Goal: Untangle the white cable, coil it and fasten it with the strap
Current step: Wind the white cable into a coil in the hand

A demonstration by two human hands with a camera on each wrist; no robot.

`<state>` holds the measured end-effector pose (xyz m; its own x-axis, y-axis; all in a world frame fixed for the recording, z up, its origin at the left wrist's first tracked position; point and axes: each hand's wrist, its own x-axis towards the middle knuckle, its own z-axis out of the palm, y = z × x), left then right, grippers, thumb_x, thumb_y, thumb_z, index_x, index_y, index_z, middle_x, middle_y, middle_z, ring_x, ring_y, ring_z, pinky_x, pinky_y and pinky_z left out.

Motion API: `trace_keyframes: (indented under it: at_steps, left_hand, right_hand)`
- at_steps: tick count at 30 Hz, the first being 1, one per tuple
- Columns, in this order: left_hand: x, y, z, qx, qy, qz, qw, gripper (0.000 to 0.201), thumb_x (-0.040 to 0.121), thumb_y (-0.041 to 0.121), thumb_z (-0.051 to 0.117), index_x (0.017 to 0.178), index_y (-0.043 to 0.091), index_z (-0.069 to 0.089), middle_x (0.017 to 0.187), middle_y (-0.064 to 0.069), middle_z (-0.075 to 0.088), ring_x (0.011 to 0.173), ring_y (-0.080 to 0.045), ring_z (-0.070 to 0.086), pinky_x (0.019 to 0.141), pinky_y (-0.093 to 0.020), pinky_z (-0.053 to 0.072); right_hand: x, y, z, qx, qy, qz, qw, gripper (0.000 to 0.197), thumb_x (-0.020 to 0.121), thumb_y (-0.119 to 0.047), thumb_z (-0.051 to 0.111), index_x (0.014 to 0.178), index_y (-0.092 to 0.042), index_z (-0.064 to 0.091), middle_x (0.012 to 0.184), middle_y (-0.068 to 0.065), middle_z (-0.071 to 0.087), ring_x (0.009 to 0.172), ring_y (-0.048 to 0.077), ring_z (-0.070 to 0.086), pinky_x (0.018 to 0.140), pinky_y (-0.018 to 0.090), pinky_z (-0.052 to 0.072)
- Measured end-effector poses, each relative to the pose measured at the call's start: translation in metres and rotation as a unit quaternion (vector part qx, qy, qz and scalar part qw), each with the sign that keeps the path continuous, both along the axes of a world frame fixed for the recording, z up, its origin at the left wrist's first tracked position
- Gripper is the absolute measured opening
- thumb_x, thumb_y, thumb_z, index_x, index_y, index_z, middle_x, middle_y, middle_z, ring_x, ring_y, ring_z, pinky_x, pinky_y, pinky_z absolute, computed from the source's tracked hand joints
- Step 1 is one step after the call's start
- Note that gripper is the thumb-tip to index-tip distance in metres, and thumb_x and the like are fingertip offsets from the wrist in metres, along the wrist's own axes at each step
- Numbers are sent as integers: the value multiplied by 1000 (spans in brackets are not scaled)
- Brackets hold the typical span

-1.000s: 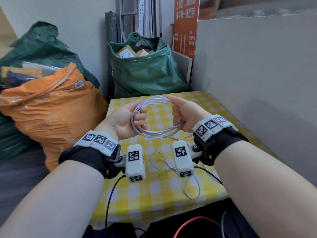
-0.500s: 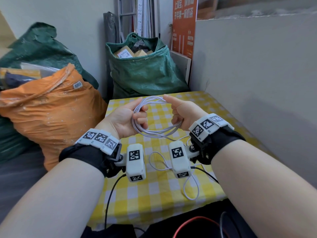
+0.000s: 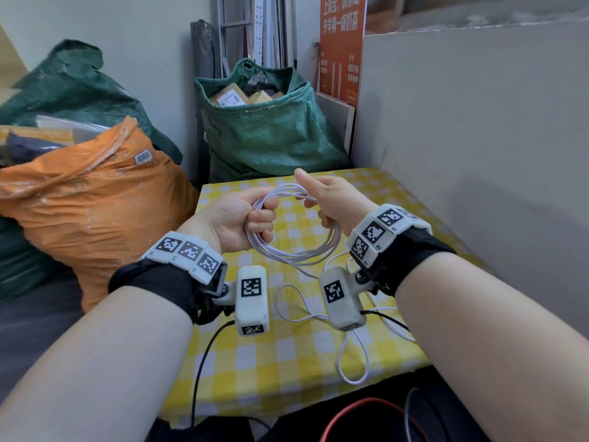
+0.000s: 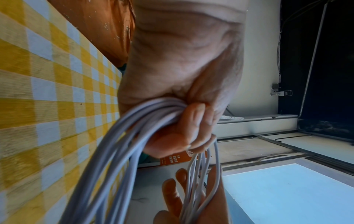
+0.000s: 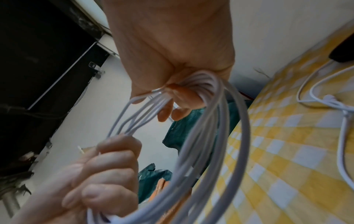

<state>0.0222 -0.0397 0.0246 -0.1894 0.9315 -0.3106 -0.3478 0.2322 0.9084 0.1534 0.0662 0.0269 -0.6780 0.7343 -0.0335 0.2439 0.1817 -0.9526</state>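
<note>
The white cable (image 3: pixel 299 253) is wound into a coil of several loops held in the air above the table. My left hand (image 3: pixel 251 218) grips the coil's left side in a fist, fingers curled round the strands (image 4: pixel 153 115). My right hand (image 3: pixel 322 202) holds the coil's right side, fingers curled round the bundle (image 5: pixel 193 84), thumb raised. A loose tail of the cable (image 3: pixel 353 362) trails down from the coil and lies in loops on the cloth near the table's front edge. I see no strap in any view.
A yellow and white checked tablecloth (image 3: pixel 287 362) covers the small table. A grey wall panel (image 3: pixel 478 138) runs along its right side. An orange sack (image 3: pixel 95 212) stands on the left, a green sack of boxes (image 3: pixel 271 135) behind. Black and red wires (image 3: pixel 366 406) hang below the front edge.
My left hand has closed from a loose hold into a fist round the coil. My right hand moved closer to it, narrowing the coil's top.
</note>
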Motion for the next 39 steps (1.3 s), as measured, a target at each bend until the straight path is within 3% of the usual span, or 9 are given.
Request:
trace_keyframes:
  at_steps: [5,12,18,22,26,28,30,33,39]
  left_hand:
    - [1,2,2,-6,18,-23,1000,44,100,38,31,63,19,44,35,9,25,30,-7,25,44,-19,38]
    - [1,3,2,-8,31,-30,999,48,101,39,28,63,18,47,35,9,27,29,-6,24,43,-18,35]
    - [2,4,2,-11,23,-34,999,48,100,44,29,64,17,47,36,9,26,31,-6,22,41,-19,34]
    - [1,3,3,-5,25,-23,999,52,93,51,38,54,18,45,35,9,23,31,-6,20,38,-19,28]
    - [-5,3,0,-3,5,7,1000,59,96,46,38,44,20,42,33,9,23,28,-6,19,37,-18,20]
    - [-5,2,0,-1,-6,16,1000,60,97,47,37,43,20,40,32,9,23,27,-6,19,38,-19,18]
    - [-5,1,0,-2,-7,14,1000,62,97,48,35,42,19,40,32,9,22,28,-7,18,38,-20,18]
    - [-5,-3,3,-2,2,-21,1000,62,98,45,31,44,19,44,32,9,24,28,-6,20,38,-19,24]
    - [-5,-8,8,22,-20,-72,997,59,97,45,29,47,18,42,35,10,27,29,-5,24,46,-20,41]
  right_hand:
    - [-4,0,-1,69,-31,-12,997,59,91,-61,40,84,-9,66,69,-3,58,47,13,36,45,24,32]
    - [-4,1,-1,153,-77,-19,985,55,90,-60,43,66,-15,62,58,-6,56,45,9,43,48,23,36]
    - [-6,3,0,230,-84,-49,968,62,88,-60,48,79,-3,70,53,-5,53,52,13,47,55,28,39]
    - [-3,1,3,124,-51,-9,991,56,87,-63,48,74,-11,64,44,-9,42,42,13,32,45,22,30]
    - [7,3,4,-7,-26,121,992,35,87,-58,53,83,-25,64,53,-6,28,45,11,23,44,22,22]
    - [10,4,3,-12,-37,158,987,28,90,-47,56,81,-22,64,51,-8,27,45,10,22,45,22,22]
    - [10,4,2,-14,-44,160,986,33,92,-43,56,70,-18,56,49,-9,26,45,10,21,44,21,23]
    - [12,5,1,-57,-20,163,985,41,94,-38,54,60,-21,42,50,-9,23,43,9,18,40,19,20]
    - [15,10,1,-172,86,123,974,41,93,-36,55,58,-20,40,46,-10,26,38,6,21,36,16,20]
